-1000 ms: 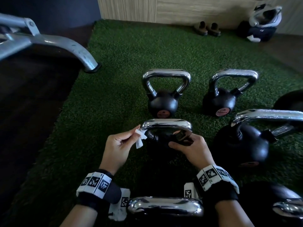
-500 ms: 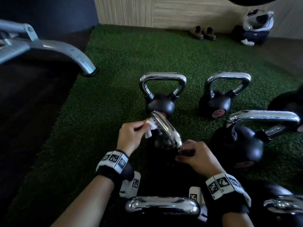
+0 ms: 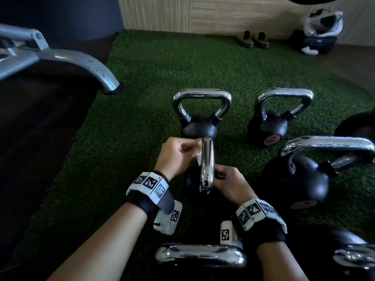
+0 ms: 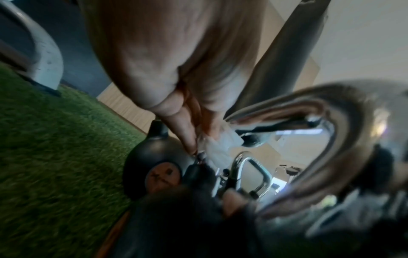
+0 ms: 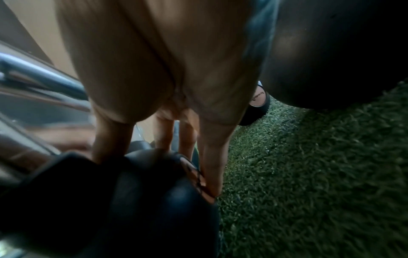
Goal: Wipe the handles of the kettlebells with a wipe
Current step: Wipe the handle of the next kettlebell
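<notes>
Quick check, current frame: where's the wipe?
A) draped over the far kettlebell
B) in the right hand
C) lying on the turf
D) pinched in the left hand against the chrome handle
D: the left hand pinches the wipe against the chrome handle, while the right hand grips the black kettlebell body.

A green artificial turf mat (image 3: 154,78) covers the middle of the dark floor (image 3: 30,138), with a grey metal machine leg (image 3: 89,65) at ten o'clock, a light wooden wall (image 3: 203,13) at twelve o'clock, and brown slippers (image 3: 252,39) at one o'clock.
</notes>
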A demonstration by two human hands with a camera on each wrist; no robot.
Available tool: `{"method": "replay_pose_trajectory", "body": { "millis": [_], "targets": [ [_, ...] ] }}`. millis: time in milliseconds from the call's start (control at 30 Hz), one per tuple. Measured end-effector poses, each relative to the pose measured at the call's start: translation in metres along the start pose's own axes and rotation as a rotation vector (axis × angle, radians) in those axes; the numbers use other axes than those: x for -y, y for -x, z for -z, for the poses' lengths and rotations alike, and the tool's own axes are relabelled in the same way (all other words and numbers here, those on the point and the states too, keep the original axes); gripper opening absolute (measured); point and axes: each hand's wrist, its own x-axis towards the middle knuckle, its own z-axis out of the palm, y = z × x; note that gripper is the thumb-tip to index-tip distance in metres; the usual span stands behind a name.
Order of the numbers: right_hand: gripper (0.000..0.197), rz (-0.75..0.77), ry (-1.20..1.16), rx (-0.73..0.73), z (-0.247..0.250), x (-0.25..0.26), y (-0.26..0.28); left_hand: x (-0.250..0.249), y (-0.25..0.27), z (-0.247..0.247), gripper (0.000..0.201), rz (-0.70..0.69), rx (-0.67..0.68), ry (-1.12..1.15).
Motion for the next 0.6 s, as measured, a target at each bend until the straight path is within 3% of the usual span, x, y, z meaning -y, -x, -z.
{"method": "replay_pose_trajectory", "body": {
  "millis": [100, 267, 367, 467, 600],
  "targets": [
    [0.092, -0.006, -0.047, -0.044, -0.003, -0.010, -0.002, -0.009, -0.001, 0.001, 0.023, -0.076, 0.019, 0.101],
    [0.102, -0.020, -0.038, -0.080, -0.004, -0.020, -0.009, -0.023, 0.003, 0.000, 0.026, 0.094, 0.063, 0.321],
    [0.098, -0.004, -0.008, -0.083, -0.005, -0.017, -0.008, -0.029, 0.019, 0.005, 0.025, 0.111, 0.064, 0.383],
    [0.079, 0.006, -0.014, -0.083, -0.003, -0.012, -0.005, -0.031, 0.026, 0.009, 0.027, 0.105, 0.095, 0.361],
    [0.081, -0.011, -0.018, -0.077, -0.002, -0.011, -0.007, -0.037, 0.021, 0.011, 0.033, 0.149, 0.078, 0.402]
  ]
}}
